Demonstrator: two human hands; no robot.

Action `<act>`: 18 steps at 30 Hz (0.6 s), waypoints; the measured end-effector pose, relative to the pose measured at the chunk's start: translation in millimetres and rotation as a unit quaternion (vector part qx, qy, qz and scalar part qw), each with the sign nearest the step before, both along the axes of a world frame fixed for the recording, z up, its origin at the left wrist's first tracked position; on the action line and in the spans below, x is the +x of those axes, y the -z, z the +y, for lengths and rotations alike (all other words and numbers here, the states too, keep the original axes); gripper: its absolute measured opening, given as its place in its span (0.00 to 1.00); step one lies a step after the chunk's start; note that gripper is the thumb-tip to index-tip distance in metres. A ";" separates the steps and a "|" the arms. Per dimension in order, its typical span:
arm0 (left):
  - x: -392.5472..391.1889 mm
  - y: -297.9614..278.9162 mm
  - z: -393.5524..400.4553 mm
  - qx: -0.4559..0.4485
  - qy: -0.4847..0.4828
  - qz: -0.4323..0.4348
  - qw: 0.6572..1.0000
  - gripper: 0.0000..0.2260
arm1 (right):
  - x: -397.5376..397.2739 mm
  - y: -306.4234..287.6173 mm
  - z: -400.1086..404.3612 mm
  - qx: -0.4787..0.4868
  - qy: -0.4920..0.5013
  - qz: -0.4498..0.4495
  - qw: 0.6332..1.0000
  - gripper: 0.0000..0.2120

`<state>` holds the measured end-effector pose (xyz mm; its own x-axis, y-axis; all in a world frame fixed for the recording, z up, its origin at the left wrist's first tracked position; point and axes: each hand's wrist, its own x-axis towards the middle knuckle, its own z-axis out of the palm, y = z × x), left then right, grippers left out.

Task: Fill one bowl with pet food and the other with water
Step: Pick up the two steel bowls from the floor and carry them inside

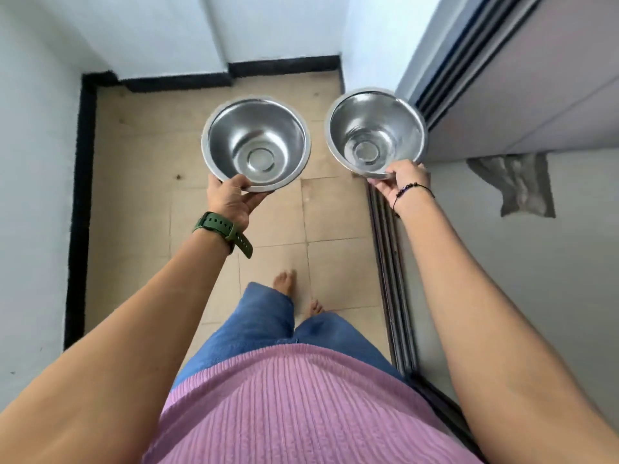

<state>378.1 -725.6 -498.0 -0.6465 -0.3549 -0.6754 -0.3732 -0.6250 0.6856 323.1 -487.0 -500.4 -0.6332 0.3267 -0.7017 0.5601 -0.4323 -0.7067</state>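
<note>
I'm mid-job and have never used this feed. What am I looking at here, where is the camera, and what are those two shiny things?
There is no machine: a person works with bare hands. The single picture comes from a wide-angle camera worn on the head, looking down past a pink top and blue trousers to bare feet on a tiled floor. The left hand, with a green watch on its wrist, grips the near rim of one steel bowl. The right hand, with a dark bead bracelet at the wrist, pinches the near rim of a second steel bowl. Both bowls are held up in the air, apart, and look empty. No pet food or water is in view. A sliding door track runs along the right.
</note>
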 end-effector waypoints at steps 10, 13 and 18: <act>-98.9 -1.7 180.5 0.043 0.311 -0.004 0.949 0.24 | 26.8 -17.7 179.3 0.033 0.264 0.038 0.963 0.25; -124.6 -9.6 227.9 0.042 0.381 0.000 0.924 0.24 | 30.0 -28.2 214.3 0.032 0.323 0.033 0.945 0.24; -154.8 -17.5 296.2 0.055 0.480 -0.003 0.875 0.20 | 36.6 -34.0 261.4 0.036 0.401 0.026 0.915 0.19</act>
